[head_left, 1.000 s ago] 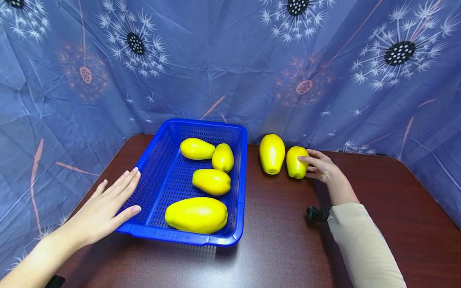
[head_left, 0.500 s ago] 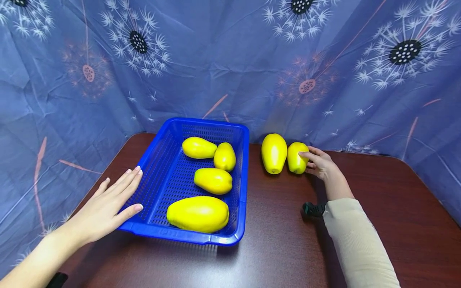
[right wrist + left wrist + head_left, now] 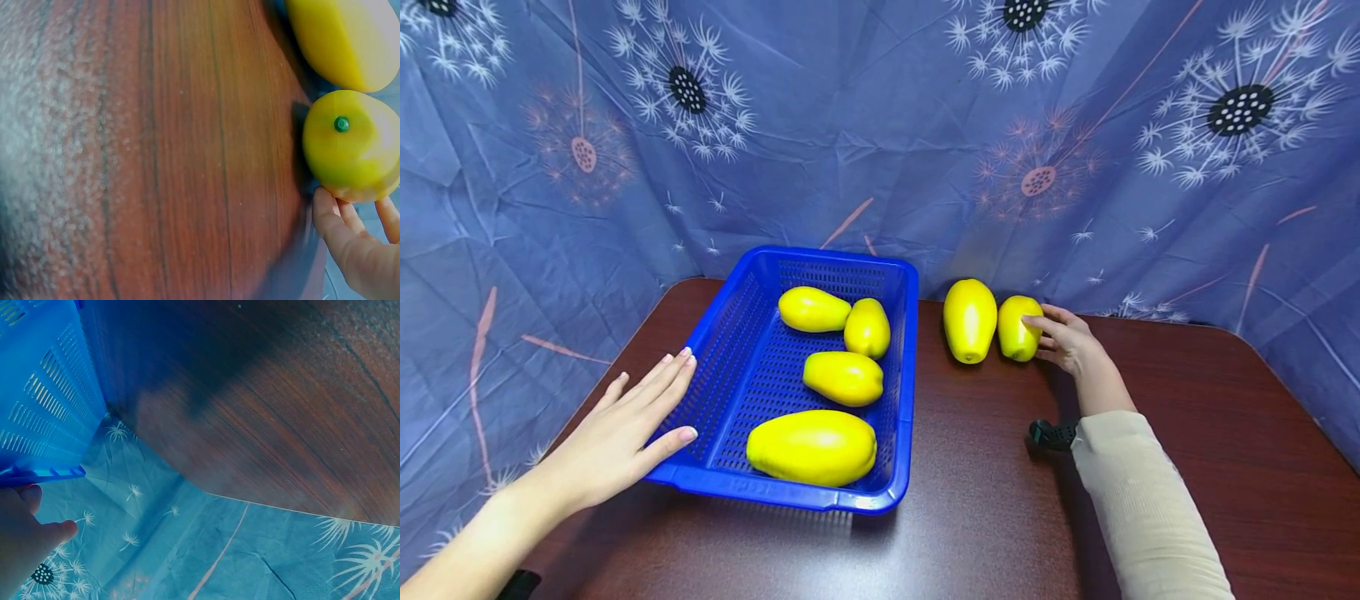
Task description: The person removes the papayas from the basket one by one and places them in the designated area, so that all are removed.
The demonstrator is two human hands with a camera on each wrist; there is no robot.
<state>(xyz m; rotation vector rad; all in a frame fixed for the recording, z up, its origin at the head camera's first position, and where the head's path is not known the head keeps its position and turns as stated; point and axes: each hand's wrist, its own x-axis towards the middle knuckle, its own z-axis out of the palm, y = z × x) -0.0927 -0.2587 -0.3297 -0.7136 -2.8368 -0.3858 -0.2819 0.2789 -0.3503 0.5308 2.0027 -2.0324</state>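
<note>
Since a second ago the small yellow fruit (image 3: 1018,327) has tipped more upright beside the larger fruit (image 3: 970,320), nudged by the right hand (image 3: 1067,340), whose fingers curl round its far side, holding it on the table (image 3: 985,500) near the blue basket (image 3: 907,350). The left hand (image 3: 625,429) lies flat, fingers straight against the basket's wall, likely steadying it. The fruit looks glossy and smooth, with a green stem dot (image 3: 340,124).

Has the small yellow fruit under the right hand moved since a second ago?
Yes. The small yellow fruit now touches the larger fruit; the right hand pushed it left.
</note>
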